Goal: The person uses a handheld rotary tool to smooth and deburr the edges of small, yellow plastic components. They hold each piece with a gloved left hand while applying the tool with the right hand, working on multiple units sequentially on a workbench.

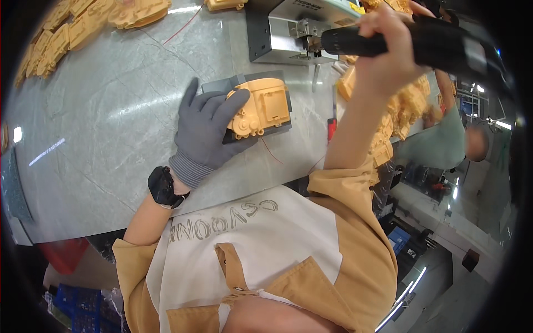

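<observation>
A yellow plastic housing [272,105] is seated on a dark fixture [219,86] on the bench [111,166], its round bosses turned toward the near left, its rectangular recess rightward; which axis is longer cannot be told. Its left side is held in the grip of the gloved left hand [205,119]. A black cylindrical tool [449,47] is enclosed by the right hand's [388,53] grip, its long axis laid crosswise, its tip pointed left at the silver box [291,41].

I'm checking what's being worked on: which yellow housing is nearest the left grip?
The yellow housing on the dark block: the gloved left grip touches it, while the other housings lie apart, off that block.
</observation>
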`<state>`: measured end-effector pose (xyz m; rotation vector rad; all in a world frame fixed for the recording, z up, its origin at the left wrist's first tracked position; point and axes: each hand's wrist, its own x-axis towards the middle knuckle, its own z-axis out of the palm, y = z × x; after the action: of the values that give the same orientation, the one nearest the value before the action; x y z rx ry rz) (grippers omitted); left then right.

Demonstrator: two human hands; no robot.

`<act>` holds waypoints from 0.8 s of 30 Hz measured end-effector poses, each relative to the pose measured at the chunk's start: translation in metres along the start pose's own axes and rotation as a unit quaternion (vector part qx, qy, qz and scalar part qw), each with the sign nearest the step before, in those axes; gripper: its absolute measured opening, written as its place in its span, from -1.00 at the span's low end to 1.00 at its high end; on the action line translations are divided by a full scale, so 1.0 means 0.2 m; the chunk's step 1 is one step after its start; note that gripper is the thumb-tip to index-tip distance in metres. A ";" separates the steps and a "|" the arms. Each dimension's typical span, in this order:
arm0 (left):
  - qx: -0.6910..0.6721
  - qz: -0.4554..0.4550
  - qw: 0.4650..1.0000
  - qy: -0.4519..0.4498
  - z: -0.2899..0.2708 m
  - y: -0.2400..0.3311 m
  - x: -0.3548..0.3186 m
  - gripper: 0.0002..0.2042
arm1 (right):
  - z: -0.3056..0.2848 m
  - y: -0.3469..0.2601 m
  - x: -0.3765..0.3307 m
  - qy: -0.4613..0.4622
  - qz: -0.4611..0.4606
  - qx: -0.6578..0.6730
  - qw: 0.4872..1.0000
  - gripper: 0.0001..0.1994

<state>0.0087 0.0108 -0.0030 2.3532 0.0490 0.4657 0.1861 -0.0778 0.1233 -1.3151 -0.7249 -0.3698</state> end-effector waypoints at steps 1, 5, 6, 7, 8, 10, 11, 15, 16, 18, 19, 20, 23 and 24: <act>-0.015 -0.006 1.000 0.003 0.01 0.00 -0.01 -0.34 | 0.03 0.01 -0.02 0.025 0.019 -0.001 1.000 -0.74; -0.017 -0.012 1.000 -0.005 -0.01 0.00 -0.02 -0.32 | -0.08 -0.03 -0.05 -0.083 0.079 -0.008 0.993 -0.68; -0.022 -0.006 1.000 -0.008 -0.02 -0.01 -0.02 -0.32 | -0.09 -0.06 -0.09 -0.084 0.114 0.027 0.990 -0.65; -0.031 0.000 0.999 -0.010 -0.01 -0.02 -0.01 -0.32 | -0.12 -0.13 -0.16 -0.071 0.123 0.063 0.988 -0.63; -0.035 -0.002 0.999 -0.014 -0.02 -0.02 -0.02 -0.31 | -0.15 -0.18 -0.19 -0.158 0.096 0.108 0.977 -0.59; -0.020 0.013 1.000 0.006 0.00 -0.05 -0.03 -0.28 | -0.20 -0.28 -0.26 -0.289 0.093 0.199 0.932 -0.56; -0.012 0.022 1.000 0.015 0.01 -0.06 -0.04 -0.27 | -0.18 -0.31 -0.30 -0.307 0.096 0.197 0.926 -0.57; -0.021 0.030 0.999 0.029 0.02 -0.05 -0.04 -0.25 | -0.11 -0.34 -0.41 -0.317 0.103 0.203 0.921 -0.57; -0.021 0.029 0.999 0.026 0.02 -0.06 -0.03 -0.26 | -0.09 -0.33 -0.42 -0.308 0.107 0.200 0.924 -0.57; -0.022 0.026 0.999 0.021 0.02 -0.06 -0.03 -0.28 | -0.07 -0.32 -0.44 -0.285 0.113 0.190 0.933 -0.56; -0.030 0.017 0.999 0.010 0.02 -0.06 -0.04 -0.26 | -0.06 -0.32 -0.45 -0.283 0.115 0.187 0.934 -0.56; -0.038 0.008 0.999 0.000 0.01 -0.06 -0.04 -0.25 | -0.05 -0.31 -0.45 -0.280 0.116 0.184 0.935 -0.56; -0.043 0.008 0.999 -0.004 0.02 -0.06 -0.04 -0.23 | -0.03 -0.28 -0.46 -0.283 0.124 0.180 0.934 -0.56; -0.042 0.012 0.999 -0.001 0.02 -0.06 -0.04 -0.23 | -0.02 -0.29 -0.47 -0.274 0.131 0.173 0.937 -0.57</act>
<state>0.0036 0.0167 -0.0165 2.2746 0.0003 0.4671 0.0829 -0.1087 0.1036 -1.1581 -1.0082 0.3480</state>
